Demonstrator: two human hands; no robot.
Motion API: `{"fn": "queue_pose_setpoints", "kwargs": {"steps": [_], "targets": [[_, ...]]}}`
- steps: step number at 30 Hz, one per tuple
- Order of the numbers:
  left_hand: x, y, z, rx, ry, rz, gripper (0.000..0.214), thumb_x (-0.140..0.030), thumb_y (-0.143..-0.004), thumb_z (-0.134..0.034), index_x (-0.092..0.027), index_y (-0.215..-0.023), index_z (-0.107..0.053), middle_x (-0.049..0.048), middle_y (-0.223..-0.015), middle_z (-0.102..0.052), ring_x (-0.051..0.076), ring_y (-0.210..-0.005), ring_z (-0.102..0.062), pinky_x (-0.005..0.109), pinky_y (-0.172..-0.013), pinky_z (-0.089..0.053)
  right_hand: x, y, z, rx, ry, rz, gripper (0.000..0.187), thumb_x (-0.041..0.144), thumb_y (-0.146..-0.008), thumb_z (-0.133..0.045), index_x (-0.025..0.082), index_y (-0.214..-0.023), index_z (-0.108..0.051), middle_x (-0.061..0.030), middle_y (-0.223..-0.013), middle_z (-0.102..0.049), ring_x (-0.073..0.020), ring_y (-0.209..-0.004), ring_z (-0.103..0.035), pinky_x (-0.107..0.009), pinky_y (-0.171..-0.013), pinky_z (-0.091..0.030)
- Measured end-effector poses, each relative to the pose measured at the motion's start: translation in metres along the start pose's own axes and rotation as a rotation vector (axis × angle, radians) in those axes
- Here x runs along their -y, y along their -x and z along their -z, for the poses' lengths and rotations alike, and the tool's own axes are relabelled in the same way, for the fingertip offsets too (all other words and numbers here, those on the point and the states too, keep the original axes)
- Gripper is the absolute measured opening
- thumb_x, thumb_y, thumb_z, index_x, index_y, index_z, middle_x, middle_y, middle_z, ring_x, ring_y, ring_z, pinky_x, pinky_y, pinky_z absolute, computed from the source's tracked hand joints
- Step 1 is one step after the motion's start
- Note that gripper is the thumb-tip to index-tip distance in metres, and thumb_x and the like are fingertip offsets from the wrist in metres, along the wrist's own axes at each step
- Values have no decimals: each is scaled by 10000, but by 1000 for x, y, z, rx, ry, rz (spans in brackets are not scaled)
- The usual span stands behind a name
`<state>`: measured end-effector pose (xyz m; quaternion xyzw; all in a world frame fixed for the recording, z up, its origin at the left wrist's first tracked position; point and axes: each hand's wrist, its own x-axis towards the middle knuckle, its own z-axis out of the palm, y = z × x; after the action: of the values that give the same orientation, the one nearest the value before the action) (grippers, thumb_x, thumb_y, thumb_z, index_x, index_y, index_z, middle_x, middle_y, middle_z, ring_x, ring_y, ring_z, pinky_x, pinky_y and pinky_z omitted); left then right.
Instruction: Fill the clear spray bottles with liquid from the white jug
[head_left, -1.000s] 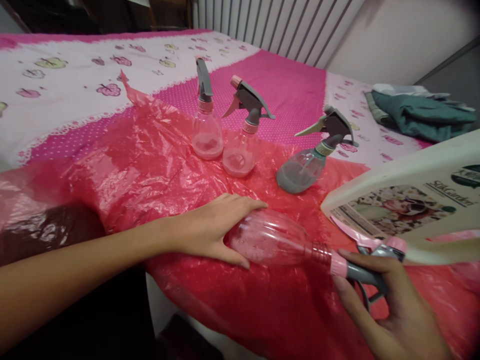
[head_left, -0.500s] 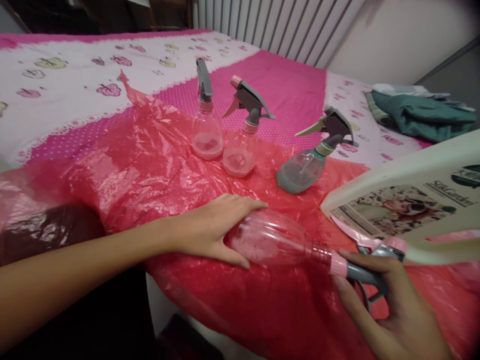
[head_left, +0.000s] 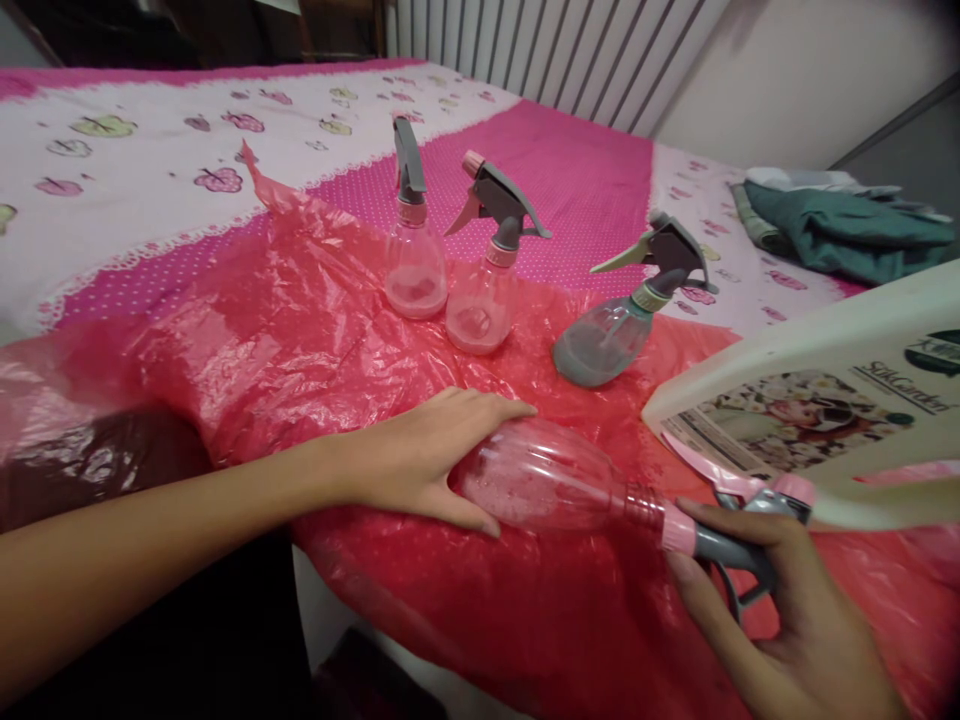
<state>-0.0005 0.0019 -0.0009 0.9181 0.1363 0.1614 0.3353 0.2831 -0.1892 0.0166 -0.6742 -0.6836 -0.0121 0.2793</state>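
Observation:
A clear pink spray bottle [head_left: 547, 487] lies on its side on a red plastic sheet [head_left: 300, 330]. My left hand [head_left: 420, 455] cups the bottle's round base, fingers curved around it. My right hand [head_left: 780, 620] grips the bottle's grey and pink trigger head [head_left: 739, 545] at the other end. Two more pink spray bottles [head_left: 414, 265] [head_left: 480, 300] stand upright further back, and a grey-green one [head_left: 611, 335] leans to their right.
A large white jug with a printed label [head_left: 810, 400] lies at the right, close above my right hand. Folded green cloth [head_left: 840, 230] rests at the far right on the pink and white bedsheet [head_left: 150, 150]. The sheet's front edge drops off below my left arm.

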Motion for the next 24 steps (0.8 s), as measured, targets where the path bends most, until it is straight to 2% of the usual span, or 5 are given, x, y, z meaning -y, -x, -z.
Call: {"fn": "queue_pose_setpoints", "kwargs": {"steps": [7,24], "targets": [[0,0,0,2,1,2,906,-606,-887,-800,-176,-1581,-406,229,-1528,-593,406,-1336,-616,557,-1114,-485,-1,-2,0,-3,13,3,169,432,-1040,-594,279,-1109,-603,31,-873,-739,-125,-689,-736,-180,-632,-573],[0,0,0,3,8,8,920,-593,-872,-823,-170,-1579,-414,230,-1522,-597,406,-1341,-614,555,-1113,-488,-4,1,0,10,2,12,167,409,-1032,-602,275,-1130,-604,25,-910,-741,-127,-729,-737,-193,-668,-574]]}}
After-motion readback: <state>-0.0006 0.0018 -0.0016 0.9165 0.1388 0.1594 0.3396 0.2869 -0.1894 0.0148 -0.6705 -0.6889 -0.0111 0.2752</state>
